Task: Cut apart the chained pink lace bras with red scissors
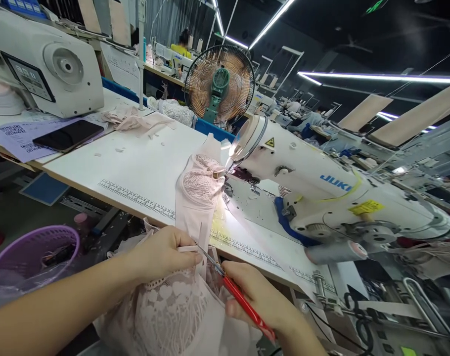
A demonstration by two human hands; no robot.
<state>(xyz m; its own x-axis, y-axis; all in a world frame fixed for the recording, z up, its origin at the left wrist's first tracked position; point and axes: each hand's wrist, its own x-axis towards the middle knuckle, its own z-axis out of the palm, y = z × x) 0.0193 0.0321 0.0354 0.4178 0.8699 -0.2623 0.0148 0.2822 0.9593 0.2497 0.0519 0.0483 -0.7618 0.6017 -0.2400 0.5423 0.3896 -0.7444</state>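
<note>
At the far left a purple basket (pixel 32 249) is sitting below the table (pixel 143 168). Above it a black phone (pixel 67 135) is lying on a printed sheet (pixel 10 138), just beside 1 white sewing machine (pixel 47 64).

The left hand (pixel 161 254) is reaching in from the lower left, its thumb and fingers pinching shut on a narrow pale strip of the pink lace garment (pixel 173 306). The garment is bunching at the bottom centre and running up over the table edge, where its lace cup is lying under the lit needle area.

Just right of the strip, the red-handled scissors (pixel 243 301) are pointing up and left, their blade tips touching or almost touching it; whether the blades are parted I cannot tell. The right hand (pixel 262 296) is curling closed around the handles.

Behind, a fan (pixel 219 84) is standing at the table's far edge, and the Juki machine (pixel 321 188) is stretching away to the right.
</note>
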